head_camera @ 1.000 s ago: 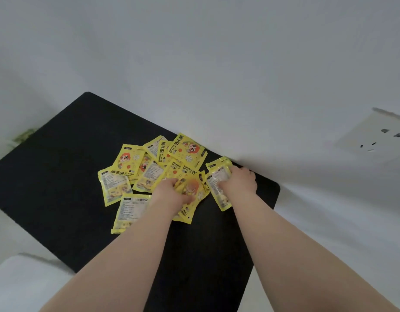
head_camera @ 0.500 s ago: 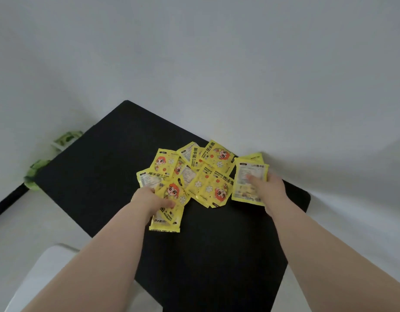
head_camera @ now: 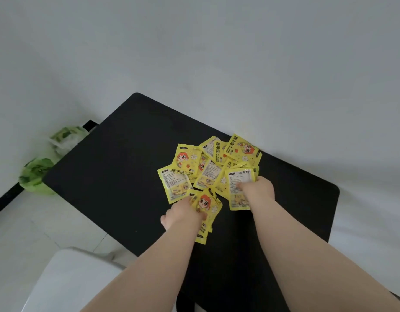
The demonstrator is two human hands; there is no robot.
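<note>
Plenty of bare worktop [head_camera: 118,176] leftward; wall [head_camera: 284,86] hard behind hand-warmer packets [head_camera: 208,170]. Face-up packet [head_camera: 204,202] pinched in left hand [head_camera: 183,213], back-up packet [head_camera: 236,176] gripped in right hand [head_camera: 258,191].

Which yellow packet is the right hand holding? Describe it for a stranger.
On the black table sits a pile of yellow packets. At its right edge the right hand pinches one packet, text side up, unlike the cartoon packet the left hand holds.

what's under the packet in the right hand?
The packet in the right hand overlaps other yellow packets at its far end; its near end lies over the black table. Whether more sits beneath it is covered.
</note>
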